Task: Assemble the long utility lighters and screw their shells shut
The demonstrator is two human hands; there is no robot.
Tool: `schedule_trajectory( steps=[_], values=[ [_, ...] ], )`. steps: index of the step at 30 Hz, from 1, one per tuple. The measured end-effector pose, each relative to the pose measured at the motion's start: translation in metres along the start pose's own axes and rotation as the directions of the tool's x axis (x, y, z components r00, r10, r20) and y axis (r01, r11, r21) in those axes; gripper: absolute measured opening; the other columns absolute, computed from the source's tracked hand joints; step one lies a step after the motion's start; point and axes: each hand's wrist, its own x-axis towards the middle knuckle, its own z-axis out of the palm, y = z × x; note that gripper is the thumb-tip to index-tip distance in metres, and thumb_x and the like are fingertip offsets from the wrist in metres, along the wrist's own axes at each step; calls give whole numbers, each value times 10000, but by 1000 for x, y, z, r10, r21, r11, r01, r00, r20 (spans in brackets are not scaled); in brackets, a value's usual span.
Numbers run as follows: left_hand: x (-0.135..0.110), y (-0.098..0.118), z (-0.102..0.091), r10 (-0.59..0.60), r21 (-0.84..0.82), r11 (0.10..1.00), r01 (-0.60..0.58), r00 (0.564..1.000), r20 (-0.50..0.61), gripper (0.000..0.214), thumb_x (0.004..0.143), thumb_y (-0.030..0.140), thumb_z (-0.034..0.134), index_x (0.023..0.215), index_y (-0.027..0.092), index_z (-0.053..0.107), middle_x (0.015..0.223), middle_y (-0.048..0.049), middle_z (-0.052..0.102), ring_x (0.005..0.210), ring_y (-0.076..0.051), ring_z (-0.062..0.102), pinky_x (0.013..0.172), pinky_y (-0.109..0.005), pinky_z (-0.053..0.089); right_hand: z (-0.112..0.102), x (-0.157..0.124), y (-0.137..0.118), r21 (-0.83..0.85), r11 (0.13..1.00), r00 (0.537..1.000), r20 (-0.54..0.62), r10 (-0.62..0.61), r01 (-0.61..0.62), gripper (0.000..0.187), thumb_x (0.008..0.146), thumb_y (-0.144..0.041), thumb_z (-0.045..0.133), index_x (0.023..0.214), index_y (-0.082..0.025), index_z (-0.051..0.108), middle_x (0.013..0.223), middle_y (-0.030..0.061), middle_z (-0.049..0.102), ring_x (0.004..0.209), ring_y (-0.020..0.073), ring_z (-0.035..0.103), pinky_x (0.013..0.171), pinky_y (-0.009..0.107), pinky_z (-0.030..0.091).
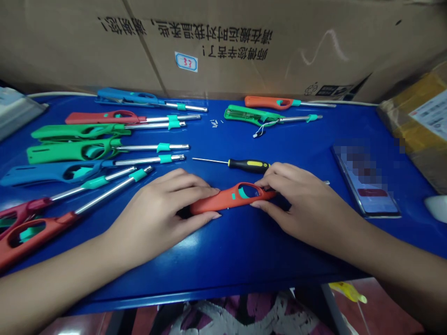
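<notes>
An orange utility lighter [223, 199] with a teal trigger lies on the blue table in front of me. My left hand [165, 204] grips the handle's left end between thumb and fingers. My right hand [291, 197] pinches the other end of the body, past the trigger loop, and covers most of the metal tube. Just beyond the lighter is a black and yellow screwdriver [248, 165], its shaft pointing left. Farther back, a green lighter [244, 114] has its inside exposed, with wires hanging out. Several small screws [214, 123] lie left of it.
Several blue, green and red lighters [70, 151] fill the table's left side. Another orange lighter [267, 102] lies at the back. A phone [366, 181] rests on the right. A large cardboard box [223, 77] stands along the back edge, and a taped carton [415, 125] at the right.
</notes>
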Motion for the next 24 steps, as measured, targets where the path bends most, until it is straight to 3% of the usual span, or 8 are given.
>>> schedule_trajectory(
  steps=[5,9,16,19,24],
  values=[
    [0,1,-2,23,33,999,-24,1000,18,253,1003,348,735,1165,154,743,1079,-71,761,942,-212,691,822,-338,579,0,1,-1,2,1000,1000,18,-10,10,118,1002,-273,675,1077,-188,710,1082,90,681,1019,295,646,886,478,528],
    [0,2,-6,96,182,977,-107,993,67,213,1026,293,679,1159,137,736,1088,-86,762,947,-247,696,795,-368,559,1,5,-1,-42,997,997,28,-68,69,151,987,-256,675,1096,-167,730,1079,97,671,1018,304,636,878,477,520],
    [3,-2,-8,197,355,910,-214,977,85,305,1037,310,602,1211,87,715,1050,-113,761,898,-286,690,724,-405,547,9,13,9,-45,981,980,-64,-190,188,237,959,-270,688,1139,-127,745,1043,93,694,977,274,647,832,419,510],
    [2,-4,-9,192,376,901,-215,976,99,314,1059,269,544,1265,98,707,1074,-110,753,926,-290,698,732,-403,555,11,15,12,-119,954,952,-108,-286,274,222,960,-256,675,1116,-114,744,1033,101,717,950,271,654,796,400,496],
    [0,-7,-7,189,361,911,-201,980,69,307,1099,292,515,1271,131,711,1044,-85,759,886,-243,717,728,-353,552,5,16,8,-295,886,917,-66,-393,358,202,1044,-257,590,1036,-124,742,1005,101,740,901,272,664,739,397,440]
  ],
)
